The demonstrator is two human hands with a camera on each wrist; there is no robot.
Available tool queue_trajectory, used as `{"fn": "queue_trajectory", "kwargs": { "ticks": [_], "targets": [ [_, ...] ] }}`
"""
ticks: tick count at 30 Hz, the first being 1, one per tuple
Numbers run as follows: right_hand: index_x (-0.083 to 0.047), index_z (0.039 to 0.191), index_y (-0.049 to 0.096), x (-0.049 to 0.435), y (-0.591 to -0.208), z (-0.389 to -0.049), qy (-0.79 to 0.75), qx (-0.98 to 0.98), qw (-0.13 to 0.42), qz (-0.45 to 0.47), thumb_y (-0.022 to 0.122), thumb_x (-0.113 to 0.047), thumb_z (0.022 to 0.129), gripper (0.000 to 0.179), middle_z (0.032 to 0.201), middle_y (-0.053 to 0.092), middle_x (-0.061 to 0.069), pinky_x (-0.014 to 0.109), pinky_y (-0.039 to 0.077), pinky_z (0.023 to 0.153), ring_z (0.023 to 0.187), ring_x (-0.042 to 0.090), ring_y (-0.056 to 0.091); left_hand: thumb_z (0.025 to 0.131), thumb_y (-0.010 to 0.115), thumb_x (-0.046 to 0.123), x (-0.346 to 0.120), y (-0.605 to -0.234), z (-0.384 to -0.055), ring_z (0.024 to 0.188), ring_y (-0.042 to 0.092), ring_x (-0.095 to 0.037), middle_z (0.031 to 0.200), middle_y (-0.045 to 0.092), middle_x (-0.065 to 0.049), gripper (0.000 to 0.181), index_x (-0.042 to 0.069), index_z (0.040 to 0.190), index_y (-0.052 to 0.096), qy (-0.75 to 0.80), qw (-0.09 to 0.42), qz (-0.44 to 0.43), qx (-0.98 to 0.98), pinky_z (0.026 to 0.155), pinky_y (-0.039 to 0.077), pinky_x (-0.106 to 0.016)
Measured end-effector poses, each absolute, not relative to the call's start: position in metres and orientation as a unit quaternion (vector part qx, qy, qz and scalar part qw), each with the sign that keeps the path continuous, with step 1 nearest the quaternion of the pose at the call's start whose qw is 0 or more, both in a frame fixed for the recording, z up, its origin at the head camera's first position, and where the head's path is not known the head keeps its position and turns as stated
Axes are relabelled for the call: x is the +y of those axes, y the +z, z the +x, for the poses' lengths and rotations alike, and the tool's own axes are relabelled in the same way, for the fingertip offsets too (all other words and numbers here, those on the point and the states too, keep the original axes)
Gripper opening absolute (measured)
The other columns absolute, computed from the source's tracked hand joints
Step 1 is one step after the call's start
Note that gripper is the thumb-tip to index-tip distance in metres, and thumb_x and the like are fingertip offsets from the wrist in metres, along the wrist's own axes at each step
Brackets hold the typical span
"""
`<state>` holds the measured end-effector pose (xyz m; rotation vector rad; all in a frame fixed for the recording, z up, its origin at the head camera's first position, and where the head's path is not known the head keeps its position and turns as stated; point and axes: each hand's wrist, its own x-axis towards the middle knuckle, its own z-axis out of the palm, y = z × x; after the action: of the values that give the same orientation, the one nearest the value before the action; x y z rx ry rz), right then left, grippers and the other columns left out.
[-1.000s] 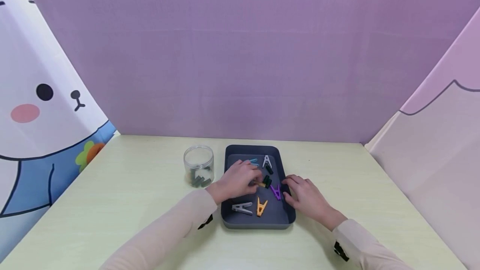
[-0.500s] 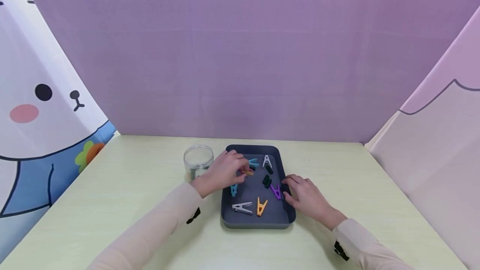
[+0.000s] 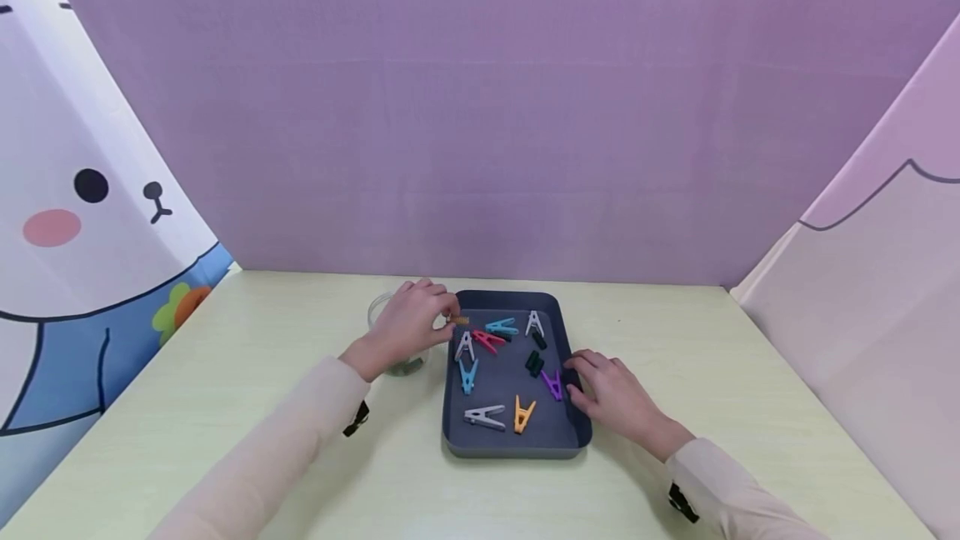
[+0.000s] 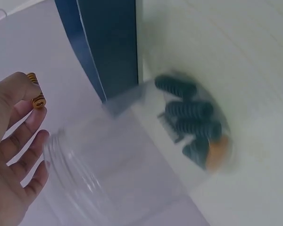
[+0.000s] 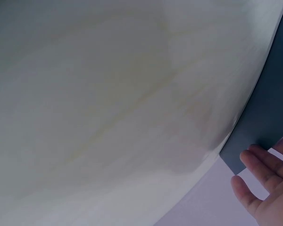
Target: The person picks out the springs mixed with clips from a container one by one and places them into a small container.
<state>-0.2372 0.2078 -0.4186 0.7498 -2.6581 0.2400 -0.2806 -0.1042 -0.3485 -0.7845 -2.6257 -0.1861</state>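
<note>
My left hand [image 3: 408,322] pinches a small orange-brown ribbed cylinder [image 4: 39,100] between thumb and index finger. That hand is over the clear jar [image 4: 108,174], near its mouth, and hides much of it in the head view. Several dark green ribbed cylinders [image 4: 188,110] and a blurred orange piece [image 4: 217,154] lie in the jar's bottom. To the right stands a dark grey tray [image 3: 551,433]. My right hand [image 3: 621,402] rests its fingertips on the tray's right side, holding nothing, fingers relaxed.
Inside the tray lie several plastic clips: red [image 3: 489,341], blue [image 3: 468,377], purple [image 3: 552,384], yellow [image 3: 522,414] and grey [image 3: 484,417]. Dark green pieces [image 3: 534,362] lie among them. A purple backdrop [image 3: 480,148] stands behind the pale table [image 3: 675,332].
My left hand has moved left from the tray's middle to the jar, carrying the orange-brown cylinder and uncovering clips on the tray's left side. The right hand stays in place.
</note>
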Motion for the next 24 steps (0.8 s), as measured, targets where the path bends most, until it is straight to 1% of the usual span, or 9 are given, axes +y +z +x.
{"fn": "queue_trajectory", "kwargs": {
  "ticks": [5, 12, 24],
  "targets": [
    [-0.009, 0.103, 0.062, 0.207, -0.418, -0.236, 0.082, -0.943, 0.183, 0.265, 0.065, -0.024, 0.079, 0.029, 0.108, 0.062, 0.006, 0.04, 0.047, 0.08, 0.099, 0.021, 0.059, 0.076, 0.066, 0.023, -0.122, -0.344, -0.283, 0.08, 0.053, -0.015, 0.081, 0.064, 0.007, 0.009, 0.019, 0.083, 0.066, -0.068, 0.219, -0.266, -0.936, 0.077, 0.043, -0.036],
    [-0.009, 0.103, 0.062, 0.207, -0.418, -0.236, 0.083, -0.946, 0.177, 0.26, 0.065, -0.025, 0.08, 0.029, 0.109, 0.062, 0.006, 0.041, 0.047, 0.081, 0.1, 0.021, 0.059, 0.075, 0.067, 0.02, -0.144, -0.336, -0.284, 0.081, 0.055, -0.019, 0.079, 0.065, 0.002, 0.01, 0.014, 0.084, 0.066, -0.08, 0.241, -0.254, -0.933, 0.074, 0.044, -0.038],
    [-0.009, 0.104, 0.062, 0.207, -0.418, -0.236, 0.083, -0.945, 0.177, 0.261, 0.065, -0.025, 0.08, 0.029, 0.11, 0.061, 0.007, 0.041, 0.047, 0.081, 0.1, 0.021, 0.059, 0.073, 0.068, 0.016, -0.167, -0.341, -0.285, 0.081, 0.055, -0.022, 0.076, 0.064, 0.001, 0.009, 0.012, 0.081, 0.066, -0.076, 0.245, -0.226, -0.94, 0.073, 0.043, -0.041]
  ]
}}
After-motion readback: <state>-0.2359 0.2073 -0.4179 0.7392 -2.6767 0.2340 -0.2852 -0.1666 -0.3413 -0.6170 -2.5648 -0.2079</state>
